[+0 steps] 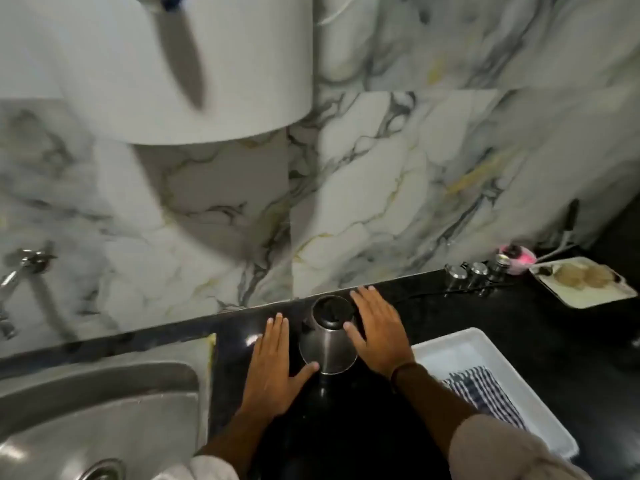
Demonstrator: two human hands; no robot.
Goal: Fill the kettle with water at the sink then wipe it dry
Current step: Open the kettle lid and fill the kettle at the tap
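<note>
The kettle (328, 336) is standing upright on the dark surface (519, 358) right of the sink (104, 403). The left hand (273, 367) and right hand (379, 332) are flanking it, each grip spread apart, thumbs just touching its sides, likely readying to lift it.

The kettle (328, 336) stands close to the marble wall (346, 202), flanked by the left hand (273, 365) and right hand (377, 334). Bare dark table (346, 427) lies open in front. The white tray (485, 344) crowds the right; the sink (104, 410) opens left.
</note>
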